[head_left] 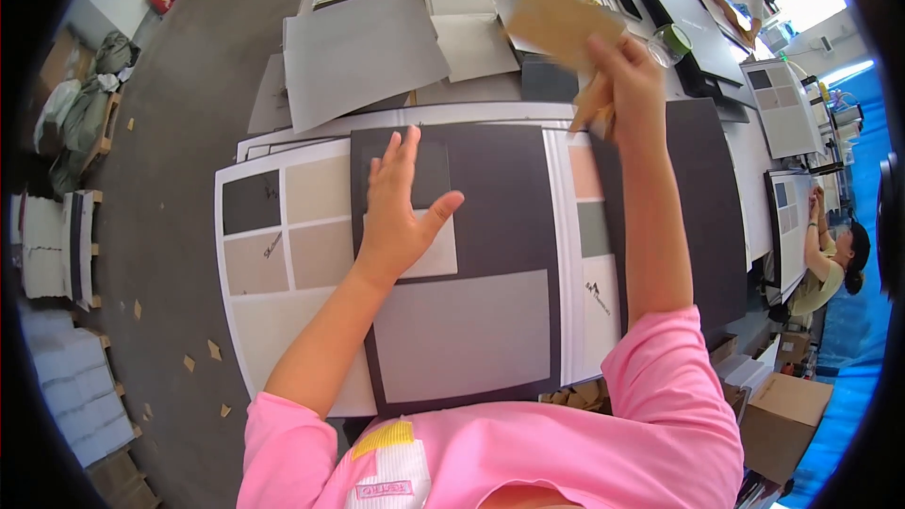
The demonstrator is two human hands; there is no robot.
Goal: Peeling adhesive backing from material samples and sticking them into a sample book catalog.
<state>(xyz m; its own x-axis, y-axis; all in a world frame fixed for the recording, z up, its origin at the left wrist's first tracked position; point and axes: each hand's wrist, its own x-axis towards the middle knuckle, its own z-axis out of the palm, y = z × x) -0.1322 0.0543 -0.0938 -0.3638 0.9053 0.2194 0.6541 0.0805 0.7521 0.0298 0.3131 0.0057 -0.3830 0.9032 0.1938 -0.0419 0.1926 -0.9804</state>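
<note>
My left hand (401,212) is open, fingers spread, at a dark grey board (500,198). It partly covers a small white sheet (438,250) on that board; whether the palm touches it I cannot tell. A larger light grey panel (467,335) lies on the nearer half of the board. My right hand (630,85) is raised at the far right of the board, closed on a brown paper sheet (566,26). The sheet is blurred, and a crumpled brown piece (594,104) hangs below the fingers. Under the dark board lies a white sample board (255,264) with beige and dark panels.
Grey sheets (363,52) and stacks of pale card (471,42) cover the far table. A green tape roll (674,38) lies at the far right. Two people work at tables on the right. Stacked paper on pallets (75,386) lines the left floor; a cardboard box (787,424) stands lower right.
</note>
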